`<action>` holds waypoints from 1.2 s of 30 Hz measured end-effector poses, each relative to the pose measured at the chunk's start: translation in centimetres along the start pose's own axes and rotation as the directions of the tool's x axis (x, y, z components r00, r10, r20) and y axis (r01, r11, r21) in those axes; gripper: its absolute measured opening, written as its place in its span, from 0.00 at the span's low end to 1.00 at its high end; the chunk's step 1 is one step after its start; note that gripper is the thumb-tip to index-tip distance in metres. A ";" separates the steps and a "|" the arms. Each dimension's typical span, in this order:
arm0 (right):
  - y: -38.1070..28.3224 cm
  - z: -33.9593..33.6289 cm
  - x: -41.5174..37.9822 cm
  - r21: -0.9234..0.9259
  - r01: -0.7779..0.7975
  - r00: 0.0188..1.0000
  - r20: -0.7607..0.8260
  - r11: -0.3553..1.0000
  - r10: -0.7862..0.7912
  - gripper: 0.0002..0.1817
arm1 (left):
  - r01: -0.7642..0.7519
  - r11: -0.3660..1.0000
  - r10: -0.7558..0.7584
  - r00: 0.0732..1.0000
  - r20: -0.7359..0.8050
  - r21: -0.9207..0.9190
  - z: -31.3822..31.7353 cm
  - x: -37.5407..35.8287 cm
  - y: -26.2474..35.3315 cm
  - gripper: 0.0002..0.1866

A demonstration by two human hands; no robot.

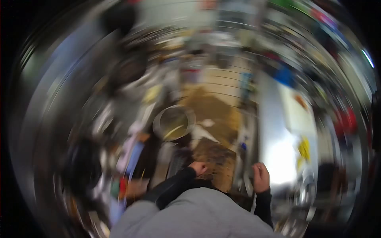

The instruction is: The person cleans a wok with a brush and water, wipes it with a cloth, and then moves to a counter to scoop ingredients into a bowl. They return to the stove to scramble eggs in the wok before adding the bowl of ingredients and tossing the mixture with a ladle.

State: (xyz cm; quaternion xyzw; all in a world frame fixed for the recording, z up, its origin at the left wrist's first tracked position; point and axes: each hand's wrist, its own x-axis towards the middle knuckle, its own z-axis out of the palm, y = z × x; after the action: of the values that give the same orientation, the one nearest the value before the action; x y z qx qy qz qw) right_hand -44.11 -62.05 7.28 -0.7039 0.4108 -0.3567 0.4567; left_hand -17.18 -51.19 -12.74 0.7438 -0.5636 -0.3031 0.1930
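Observation:
My left hand (199,168) is curled into a loose fist in front of my body, over the brown floor mat, and nothing shows in it. On the other side, my right hand (260,177) hangs beside the edge of the steel counter (274,150). Its fingers are bent and held together, with no object visible in them. Both arms have dark sleeves. Strong motion blur smears most of the surroundings.
A round clear-walled container (174,123) with a pale stick-like thing in it stands ahead on the left. A brown mat (216,160) lies on the tiled floor (222,77). The right counter bears a white board (297,109) and a yellow item (304,150).

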 end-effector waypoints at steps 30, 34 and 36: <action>13.8 67.2 -15.2 0.063 0.966 -0.196 0.808 0.249 0.556 0.21 | 0.663 0.581 -0.582 -0.067 -0.811 -0.472 -22.9 -41.7 -25.1 0.14; 11.5 66.0 -13.8 0.170 0.952 -0.286 0.788 0.253 0.545 0.23 | 0.647 0.571 -0.584 -0.113 -0.804 -0.505 -22.9 -41.6 -25.0 0.14; 14.2 66.7 -14.3 0.101 0.972 -0.220 0.713 0.213 0.665 0.25 | 0.653 0.556 -0.601 -0.112 -0.792 -0.514 -23.1 -41.5 -24.8 0.13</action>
State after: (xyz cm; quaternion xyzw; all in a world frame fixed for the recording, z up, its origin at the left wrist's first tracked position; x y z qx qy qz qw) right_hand 4.99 -29.32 -29.77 -0.8240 -0.2177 0.5183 -0.0705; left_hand 8.71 -5.61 -1.52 0.9403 0.0795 0.1502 0.2949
